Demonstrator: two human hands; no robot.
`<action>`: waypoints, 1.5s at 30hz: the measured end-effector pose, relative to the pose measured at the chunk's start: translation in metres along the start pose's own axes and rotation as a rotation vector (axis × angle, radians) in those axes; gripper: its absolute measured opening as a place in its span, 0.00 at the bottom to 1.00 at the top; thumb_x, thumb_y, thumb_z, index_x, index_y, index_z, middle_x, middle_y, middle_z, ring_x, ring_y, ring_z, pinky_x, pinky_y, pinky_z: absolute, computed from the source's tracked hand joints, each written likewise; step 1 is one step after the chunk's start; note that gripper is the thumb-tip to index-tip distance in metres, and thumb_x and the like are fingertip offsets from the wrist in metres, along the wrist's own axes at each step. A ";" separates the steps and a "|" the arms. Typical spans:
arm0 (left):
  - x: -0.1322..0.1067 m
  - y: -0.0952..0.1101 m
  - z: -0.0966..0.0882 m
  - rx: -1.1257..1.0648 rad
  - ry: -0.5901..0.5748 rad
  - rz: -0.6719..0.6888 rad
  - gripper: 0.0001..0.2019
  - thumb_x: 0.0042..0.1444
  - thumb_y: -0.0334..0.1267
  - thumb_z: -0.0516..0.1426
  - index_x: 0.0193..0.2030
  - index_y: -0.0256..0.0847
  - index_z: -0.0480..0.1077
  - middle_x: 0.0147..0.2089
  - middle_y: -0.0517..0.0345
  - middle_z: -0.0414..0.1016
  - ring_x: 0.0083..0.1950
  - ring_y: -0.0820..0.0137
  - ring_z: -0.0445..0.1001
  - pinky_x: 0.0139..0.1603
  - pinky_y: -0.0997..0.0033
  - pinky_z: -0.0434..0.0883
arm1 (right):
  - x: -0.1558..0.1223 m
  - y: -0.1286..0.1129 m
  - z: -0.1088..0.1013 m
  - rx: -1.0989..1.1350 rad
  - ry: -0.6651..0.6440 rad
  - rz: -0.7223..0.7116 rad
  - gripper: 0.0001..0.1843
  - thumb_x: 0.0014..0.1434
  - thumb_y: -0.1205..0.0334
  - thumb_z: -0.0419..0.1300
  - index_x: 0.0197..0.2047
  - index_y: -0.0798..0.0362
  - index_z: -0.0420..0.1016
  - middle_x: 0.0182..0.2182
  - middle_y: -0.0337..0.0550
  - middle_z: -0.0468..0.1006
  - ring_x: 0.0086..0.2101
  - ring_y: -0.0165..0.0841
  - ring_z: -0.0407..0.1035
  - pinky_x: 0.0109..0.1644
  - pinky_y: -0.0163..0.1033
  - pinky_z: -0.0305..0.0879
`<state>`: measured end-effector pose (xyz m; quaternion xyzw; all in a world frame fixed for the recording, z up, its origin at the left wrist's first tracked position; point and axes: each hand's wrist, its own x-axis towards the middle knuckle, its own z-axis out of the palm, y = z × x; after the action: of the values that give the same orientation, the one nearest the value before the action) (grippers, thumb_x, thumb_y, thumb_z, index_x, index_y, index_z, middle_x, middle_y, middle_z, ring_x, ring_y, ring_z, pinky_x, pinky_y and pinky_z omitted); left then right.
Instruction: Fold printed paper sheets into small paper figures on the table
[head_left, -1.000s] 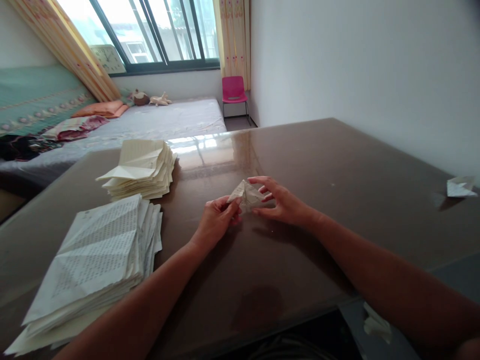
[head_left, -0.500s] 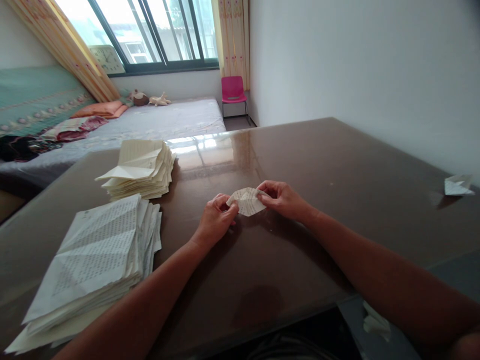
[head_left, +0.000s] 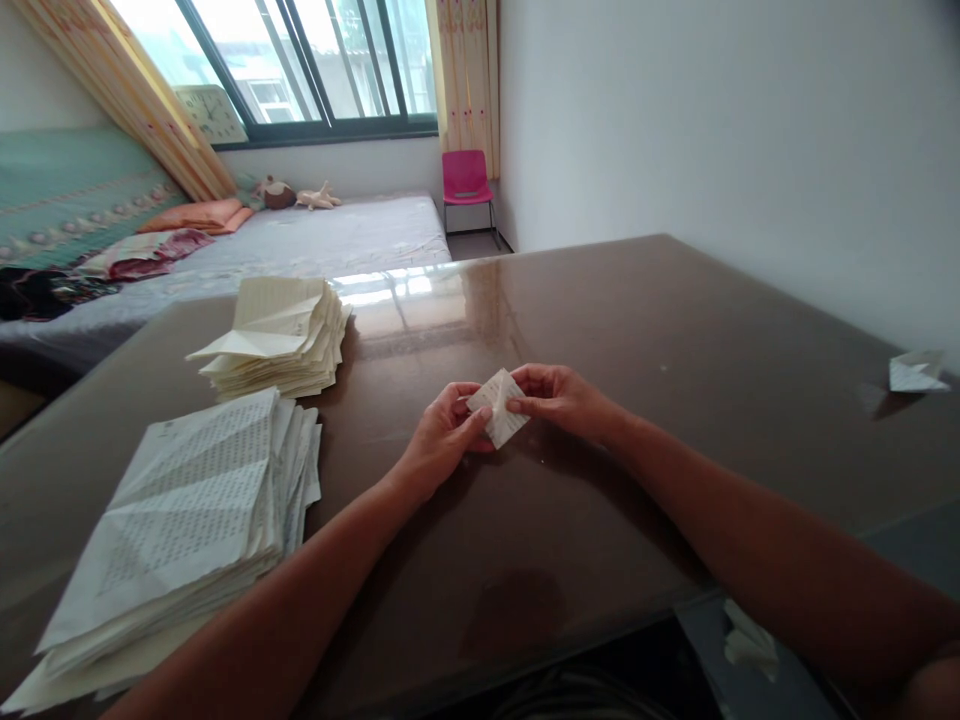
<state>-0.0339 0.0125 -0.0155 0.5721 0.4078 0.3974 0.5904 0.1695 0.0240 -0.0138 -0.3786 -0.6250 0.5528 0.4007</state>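
Observation:
A small folded piece of printed paper (head_left: 504, 392) is held just above the brown table (head_left: 585, 300), between my two hands. It shows a diamond outline with a raised fold down its middle. My left hand (head_left: 450, 430) grips its left side, thumb on top and fingers curled underneath. From the other side, my right hand (head_left: 559, 393) pinches it, the thumb pressed near the centre fold. Both thumbs nearly meet on the paper. The fingers behind the paper are partly hidden.
A stack of printed white sheets (head_left: 187, 480) lies left of my forearm, with a pile of yellowish paper (head_left: 289, 335) behind it. A folded paper piece (head_left: 916, 372) stands at the table's right edge. Crumpled white paper (head_left: 750, 640) lies below the table's front edge. Beyond are a bed (head_left: 360, 230) and pink chair (head_left: 466, 178).
My hands have drawn closer together. The paper has gone from a wide, flatter shape to a narrower diamond, and both thumbs have moved in to its middle.

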 end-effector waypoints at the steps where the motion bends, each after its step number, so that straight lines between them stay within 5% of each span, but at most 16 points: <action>1: 0.001 -0.001 -0.001 0.053 0.083 0.064 0.20 0.50 0.45 0.63 0.46 0.39 0.67 0.44 0.52 0.75 0.42 0.67 0.74 0.38 0.71 0.74 | 0.000 0.001 0.001 0.035 0.012 0.011 0.19 0.49 0.52 0.67 0.41 0.54 0.74 0.34 0.41 0.77 0.33 0.31 0.71 0.38 0.37 0.68; 4: 0.002 -0.001 -0.002 0.227 0.232 0.197 0.17 0.51 0.45 0.62 0.45 0.39 0.72 0.47 0.51 0.74 0.48 0.66 0.73 0.43 0.72 0.71 | 0.001 0.003 0.004 0.069 0.116 -0.002 0.17 0.48 0.52 0.68 0.36 0.53 0.73 0.31 0.38 0.77 0.30 0.30 0.70 0.33 0.35 0.68; 9: 0.001 -0.002 0.002 0.222 0.045 0.142 0.18 0.52 0.45 0.61 0.47 0.38 0.75 0.44 0.51 0.78 0.42 0.66 0.75 0.42 0.71 0.72 | 0.000 0.000 0.014 0.076 0.121 -0.055 0.16 0.48 0.51 0.68 0.34 0.53 0.74 0.29 0.38 0.76 0.29 0.30 0.70 0.33 0.36 0.68; 17: 0.002 -0.005 0.001 0.209 0.038 0.095 0.16 0.52 0.47 0.61 0.38 0.34 0.76 0.32 0.56 0.78 0.30 0.73 0.72 0.31 0.76 0.68 | -0.003 -0.009 0.010 -0.130 0.232 -0.067 0.20 0.58 0.45 0.57 0.43 0.53 0.72 0.32 0.41 0.76 0.31 0.29 0.70 0.31 0.34 0.68; 20: 0.001 -0.002 0.001 0.185 0.014 0.097 0.16 0.51 0.47 0.62 0.37 0.34 0.76 0.31 0.57 0.78 0.30 0.73 0.72 0.31 0.77 0.68 | -0.004 -0.007 0.008 -0.166 0.113 -0.057 0.22 0.52 0.48 0.64 0.45 0.54 0.72 0.36 0.42 0.76 0.34 0.30 0.70 0.35 0.34 0.67; 23: 0.001 0.000 0.003 0.095 0.037 0.081 0.16 0.48 0.46 0.64 0.36 0.34 0.75 0.32 0.57 0.78 0.32 0.72 0.74 0.33 0.76 0.70 | -0.003 -0.006 0.011 -0.105 0.008 -0.001 0.19 0.48 0.49 0.68 0.33 0.56 0.72 0.27 0.38 0.75 0.27 0.28 0.67 0.30 0.33 0.63; 28: -0.002 0.002 0.007 -0.037 -0.030 -0.003 0.17 0.42 0.42 0.68 0.36 0.34 0.72 0.31 0.56 0.79 0.32 0.71 0.76 0.34 0.73 0.72 | -0.004 -0.010 0.014 -0.040 0.101 -0.009 0.20 0.46 0.49 0.68 0.24 0.55 0.67 0.20 0.33 0.68 0.22 0.25 0.62 0.27 0.32 0.57; 33: -0.003 -0.002 0.009 -0.051 0.048 0.004 0.15 0.40 0.41 0.68 0.29 0.36 0.68 0.24 0.62 0.75 0.26 0.73 0.74 0.29 0.74 0.71 | -0.003 -0.006 0.014 -0.116 0.110 -0.064 0.20 0.48 0.50 0.68 0.23 0.54 0.63 0.18 0.31 0.64 0.21 0.23 0.57 0.25 0.32 0.51; 39: -0.002 0.000 0.001 0.107 -0.135 -0.010 0.15 0.47 0.48 0.64 0.34 0.37 0.72 0.28 0.62 0.74 0.28 0.75 0.72 0.29 0.77 0.70 | -0.003 -0.002 -0.001 -0.101 -0.071 0.023 0.16 0.51 0.51 0.66 0.30 0.57 0.72 0.24 0.35 0.70 0.26 0.25 0.60 0.30 0.33 0.55; 45: -0.004 0.005 0.002 -0.026 -0.107 -0.068 0.18 0.47 0.49 0.64 0.38 0.37 0.71 0.31 0.59 0.76 0.31 0.74 0.74 0.33 0.74 0.73 | -0.005 -0.006 -0.008 -0.164 -0.123 -0.006 0.16 0.56 0.52 0.60 0.38 0.57 0.75 0.28 0.37 0.72 0.29 0.27 0.61 0.34 0.33 0.58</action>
<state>-0.0338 0.0079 -0.0100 0.5706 0.3898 0.3513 0.6317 0.1786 0.0220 -0.0081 -0.3734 -0.6927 0.5209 0.3308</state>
